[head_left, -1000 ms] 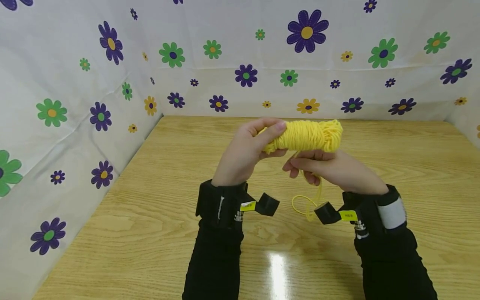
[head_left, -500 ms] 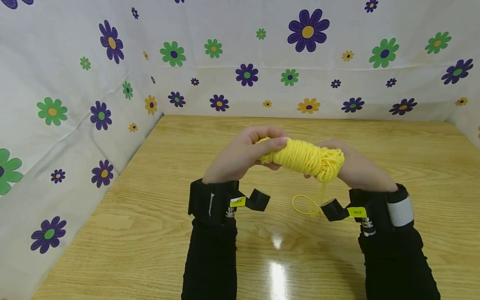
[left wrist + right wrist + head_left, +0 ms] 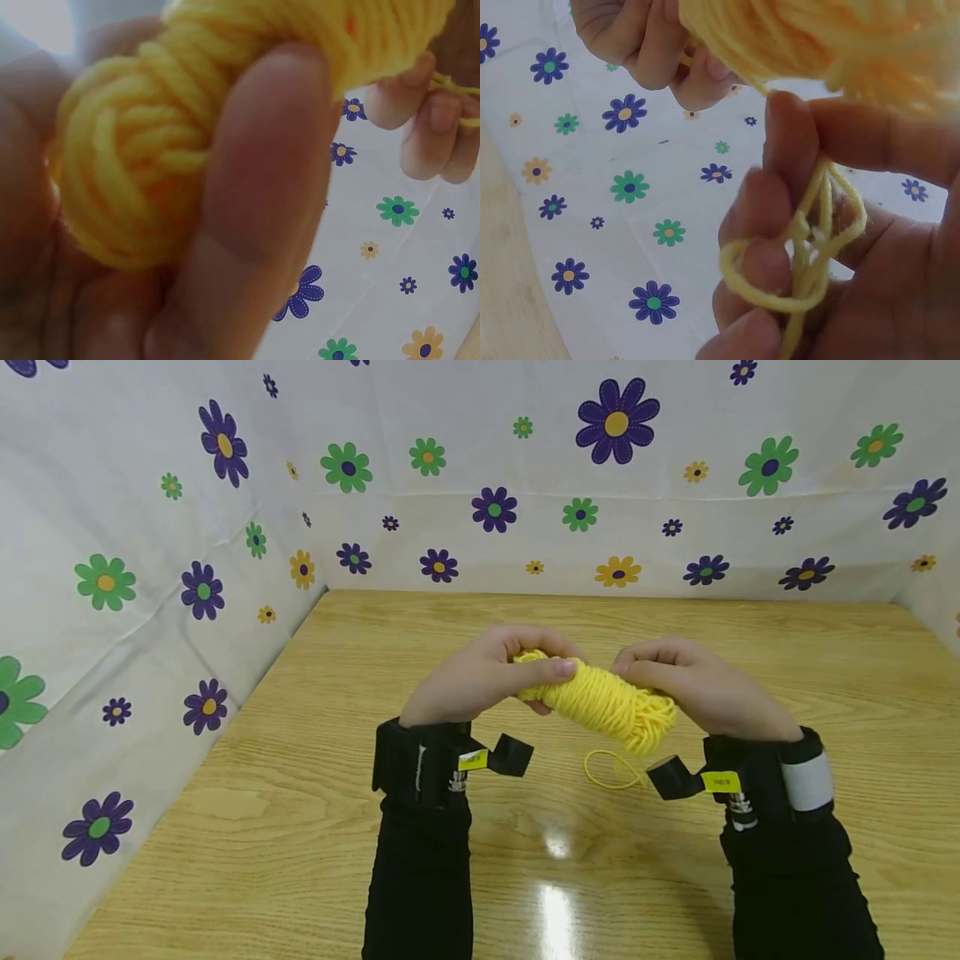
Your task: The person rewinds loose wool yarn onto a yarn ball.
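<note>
Grasping the yellow yarn hank (image 3: 607,700) by one end in the left hand (image 3: 483,681), with long axis slanting rightward; pinching its loose strand (image 3: 784,304) in the right hand (image 3: 697,689), nearer the unheld end; holding both above the wooden tabletop (image 3: 300,827).

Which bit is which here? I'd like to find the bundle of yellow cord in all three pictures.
Head: the yellow bundle is right of centre, gripped by the left hand.
Left wrist: the yellow bundle runs from the left side up to the top edge.
Right wrist: the yellow bundle fills the upper right.
Shared landmark: the white flowered cloth behind.
</note>
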Available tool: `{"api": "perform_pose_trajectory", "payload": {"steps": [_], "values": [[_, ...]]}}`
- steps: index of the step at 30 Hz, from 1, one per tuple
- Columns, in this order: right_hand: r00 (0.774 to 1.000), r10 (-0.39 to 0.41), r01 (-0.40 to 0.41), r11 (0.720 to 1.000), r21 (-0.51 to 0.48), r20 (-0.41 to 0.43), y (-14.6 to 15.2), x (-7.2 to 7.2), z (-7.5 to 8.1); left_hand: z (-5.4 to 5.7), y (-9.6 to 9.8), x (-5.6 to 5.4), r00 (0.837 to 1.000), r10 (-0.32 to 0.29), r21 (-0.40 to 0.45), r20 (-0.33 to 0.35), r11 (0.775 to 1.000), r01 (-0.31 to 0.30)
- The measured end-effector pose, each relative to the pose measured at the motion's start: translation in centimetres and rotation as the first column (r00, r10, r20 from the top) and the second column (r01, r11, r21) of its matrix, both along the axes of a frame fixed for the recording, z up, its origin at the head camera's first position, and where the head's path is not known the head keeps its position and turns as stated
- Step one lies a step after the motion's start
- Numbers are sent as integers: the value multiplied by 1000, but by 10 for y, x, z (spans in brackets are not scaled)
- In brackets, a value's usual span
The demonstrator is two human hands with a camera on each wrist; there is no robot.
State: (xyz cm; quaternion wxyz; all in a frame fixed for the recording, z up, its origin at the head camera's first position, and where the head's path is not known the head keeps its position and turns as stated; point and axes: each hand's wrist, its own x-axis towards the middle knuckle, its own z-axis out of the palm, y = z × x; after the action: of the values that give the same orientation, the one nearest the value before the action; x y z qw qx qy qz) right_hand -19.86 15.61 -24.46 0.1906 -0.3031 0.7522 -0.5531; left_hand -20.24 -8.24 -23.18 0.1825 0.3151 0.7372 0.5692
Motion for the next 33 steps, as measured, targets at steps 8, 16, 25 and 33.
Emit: {"api": "perform_pose_trajectory", "payload": {"steps": [8,16,25,33], "values": [[994,-107,107,994,-8,-20,0,-1,-1,0,-1,0,999,30,-50,-14,998,-31],[986,-165,165,985,-56,7,0,0,0,0,-1,-1,998,57,-75,-4,996,-57],[980,-196,197,972,-127,16,2,1,0,-3,0,-2,991,131,-143,-37,980,-135],[980,-197,196,962,-192,10,2,3,1,-6,2,-3,962,262,-168,-70,948,-271]]}}
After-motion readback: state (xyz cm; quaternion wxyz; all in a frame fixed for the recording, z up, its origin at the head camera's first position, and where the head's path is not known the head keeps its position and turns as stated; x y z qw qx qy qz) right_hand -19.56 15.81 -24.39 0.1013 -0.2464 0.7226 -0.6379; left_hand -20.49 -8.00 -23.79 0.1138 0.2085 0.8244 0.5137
